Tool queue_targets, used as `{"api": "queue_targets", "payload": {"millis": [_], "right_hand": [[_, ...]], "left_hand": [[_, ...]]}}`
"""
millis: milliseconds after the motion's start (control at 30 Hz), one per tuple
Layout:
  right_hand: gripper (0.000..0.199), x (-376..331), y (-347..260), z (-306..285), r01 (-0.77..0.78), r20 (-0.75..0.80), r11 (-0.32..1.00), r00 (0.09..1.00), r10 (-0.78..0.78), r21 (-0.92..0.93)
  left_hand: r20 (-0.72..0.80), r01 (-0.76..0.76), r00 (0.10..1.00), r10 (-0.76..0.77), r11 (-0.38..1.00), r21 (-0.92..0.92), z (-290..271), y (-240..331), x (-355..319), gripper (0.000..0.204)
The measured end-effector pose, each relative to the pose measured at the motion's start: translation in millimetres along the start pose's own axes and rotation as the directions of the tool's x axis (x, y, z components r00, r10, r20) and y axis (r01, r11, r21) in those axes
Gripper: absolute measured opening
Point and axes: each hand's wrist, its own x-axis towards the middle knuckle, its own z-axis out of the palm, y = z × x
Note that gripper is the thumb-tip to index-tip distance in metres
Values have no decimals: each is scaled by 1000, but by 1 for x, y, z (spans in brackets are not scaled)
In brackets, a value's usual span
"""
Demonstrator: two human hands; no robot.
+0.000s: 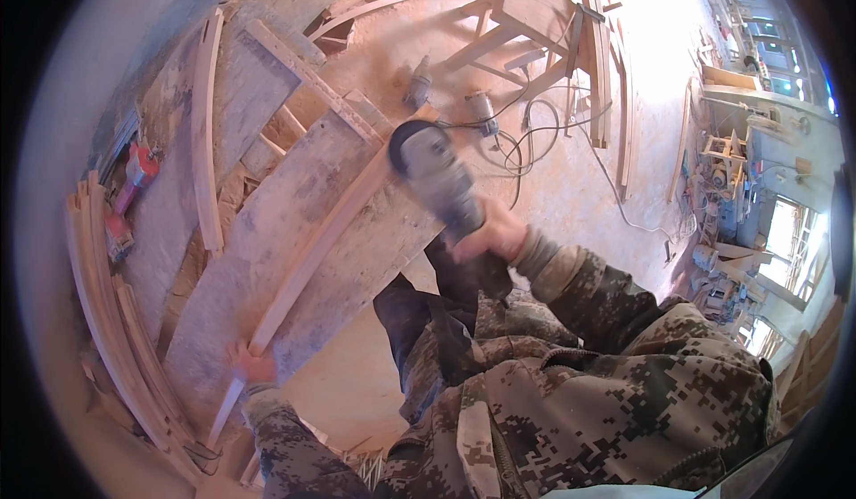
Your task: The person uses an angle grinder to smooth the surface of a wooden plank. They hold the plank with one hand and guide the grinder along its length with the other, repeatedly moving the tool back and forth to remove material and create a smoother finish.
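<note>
A grey angle grinder (pixel 437 173) with a round black-edged head is gripped by its rear body in my right hand (pixel 490 231). It is blurred, and its head is over the far end of a long wooden strip (pixel 321 227). That strip lies slantwise across a worn workbench (pixel 241 272). Toward the strip's near end, my left hand (pixel 255 365) is wrapped round the wood, also somewhat blurred. Whether the grinder's disc touches the strip I cannot tell.
Several wooden strips (pixel 111 312) lean along the left, beside a red power tool (pixel 138 173). Another power tool (pixel 482 111) lies on the floor among looped cables (pixel 526 142). A wooden stand (pixel 535 8) stands farther off. Machines and windows (pixel 789 245) line the right.
</note>
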Motion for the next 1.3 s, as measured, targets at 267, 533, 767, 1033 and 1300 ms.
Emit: {"api": "queue_targets", "payload": {"millis": [267,533,767,1033,1300], "right_hand": [[54,1,-4,-13,6,18,993,1000,-4,-114],[59,5,1,-4,15,132,991,991,3,-135],[58,10,-13,-46,-9,26,999,1000,10,-49],[52,15,-26,-45,32,6,993,999,-33,112],[66,23,32,78,9,169,959,985,41,-283]], "left_hand": [[-37,-91,996,86,985,-149,6,113,50,41],[-59,-115,992,110,989,-97,-1,114,49,40],[-80,-113,991,104,987,-114,-3,117,51,39],[-74,-117,991,112,990,-74,7,102,50,41],[-126,-167,980,151,978,-127,14,99,52,39]]}}
